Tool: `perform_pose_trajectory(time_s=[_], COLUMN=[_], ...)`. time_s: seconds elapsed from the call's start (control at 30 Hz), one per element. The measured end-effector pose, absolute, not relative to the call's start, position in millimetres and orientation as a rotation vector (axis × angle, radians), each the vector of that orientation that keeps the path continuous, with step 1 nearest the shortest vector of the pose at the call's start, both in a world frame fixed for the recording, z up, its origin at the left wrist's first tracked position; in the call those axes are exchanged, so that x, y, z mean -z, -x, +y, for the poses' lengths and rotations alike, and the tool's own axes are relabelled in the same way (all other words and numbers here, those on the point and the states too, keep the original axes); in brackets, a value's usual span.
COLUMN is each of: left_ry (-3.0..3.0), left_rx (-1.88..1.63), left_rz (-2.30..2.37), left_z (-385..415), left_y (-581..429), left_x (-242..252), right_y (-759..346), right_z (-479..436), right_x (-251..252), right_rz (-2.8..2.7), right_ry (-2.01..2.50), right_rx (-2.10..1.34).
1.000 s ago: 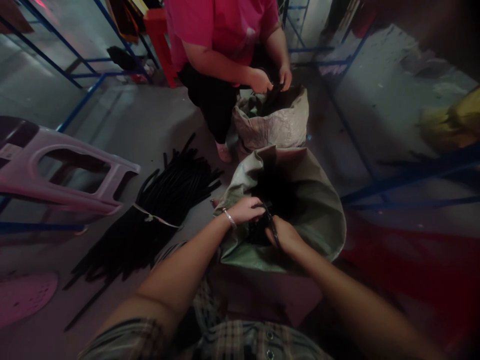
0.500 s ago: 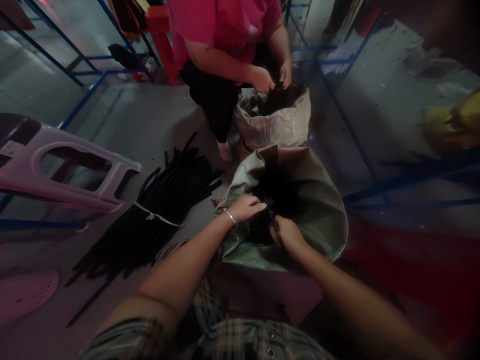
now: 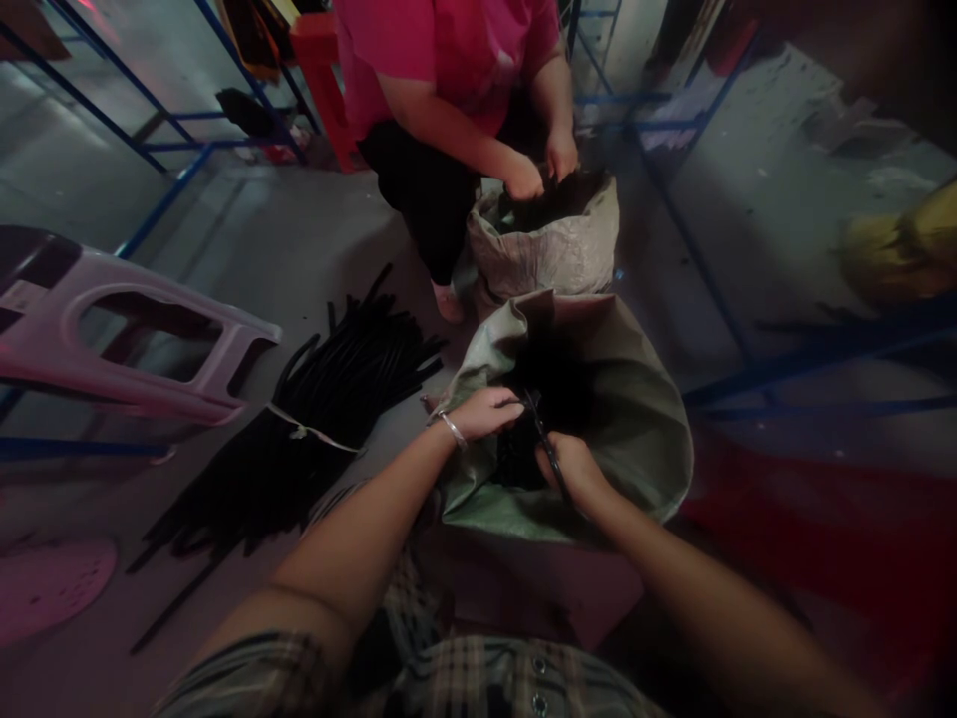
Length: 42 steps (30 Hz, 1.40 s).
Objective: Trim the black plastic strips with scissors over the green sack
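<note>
My left hand, with a metal bangle at the wrist, and my right hand are both at the mouth of a green woven sack. A thin black strip runs between them, pinched in both hands. Many similar black strips fill the sack, partly in shadow. To my left, a bundle of black strips tied with white cord lies on the floor. A co-worker's hands are working in a second, pale woven sack of black strips ahead.
A pink plastic stool lies on its side at left, beside a pink round mat. Blue metal rack frames stand on both sides. A red stool stands at the back, a yellow bag at right.
My hands have shifted slightly, with the left moving a little toward the strip. The co-worker's hands have moved lower into the pale sack.
</note>
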State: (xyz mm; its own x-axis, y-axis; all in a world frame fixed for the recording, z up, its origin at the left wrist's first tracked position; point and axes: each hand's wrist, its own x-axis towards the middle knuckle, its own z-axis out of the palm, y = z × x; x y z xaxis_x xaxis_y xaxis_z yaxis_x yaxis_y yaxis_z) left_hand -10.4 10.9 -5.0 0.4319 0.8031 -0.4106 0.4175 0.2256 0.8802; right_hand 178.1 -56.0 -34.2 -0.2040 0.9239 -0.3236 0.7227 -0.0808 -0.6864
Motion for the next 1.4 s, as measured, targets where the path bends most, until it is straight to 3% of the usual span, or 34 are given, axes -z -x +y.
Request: perform_pose_trajectory(time_s=[0.33, 0.83, 1.4], left_ry=[-1.392, -1.221, -1.360], left_rx=[-0.376, -0.429, -0.272], left_rz=[1.193, 1.098, 1.098], left_z=[12, 9, 4], left_y=[12, 11, 6], left_x=[4, 7, -1], right_y=[-177, -173, -173], right_z=[-56, -57, -57], right_x=[36, 24, 26], right_rz=[-1.862, -2.244, -2.271], right_ry=[1.823, 1.922, 1.959], right_rx=[-1.153, -1.025, -1.018])
